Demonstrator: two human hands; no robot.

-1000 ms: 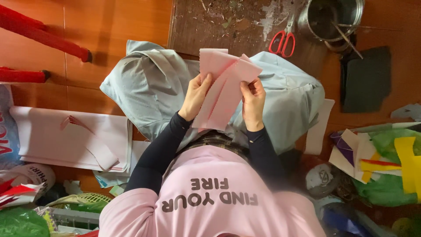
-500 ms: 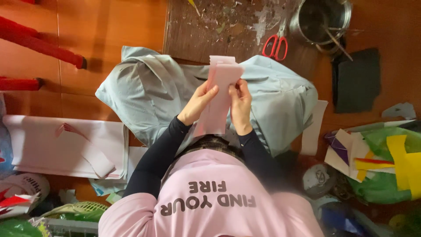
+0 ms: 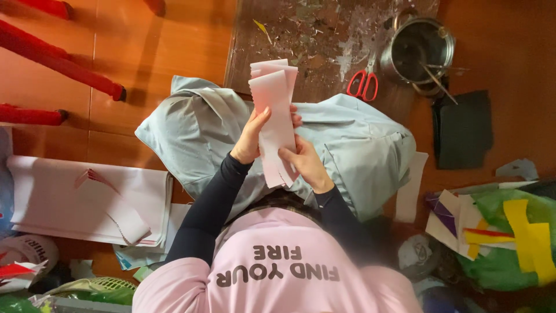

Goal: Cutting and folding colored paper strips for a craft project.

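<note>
Pink paper [image 3: 275, 116] now folded narrower | both hands [image 3: 278, 148] gripping it

Red-handled scissors [image 3: 363, 86] are seen on a paint-stained board [image 3: 313, 35], just beside a metal pot [image 3: 418, 52]. A dark cloth [image 3: 463, 128] is laid near the pot. White sheets [image 3: 87, 200] are stacked on the floor, and yellow strips [image 3: 530, 240] are noted on green material [image 3: 498, 272].
</note>
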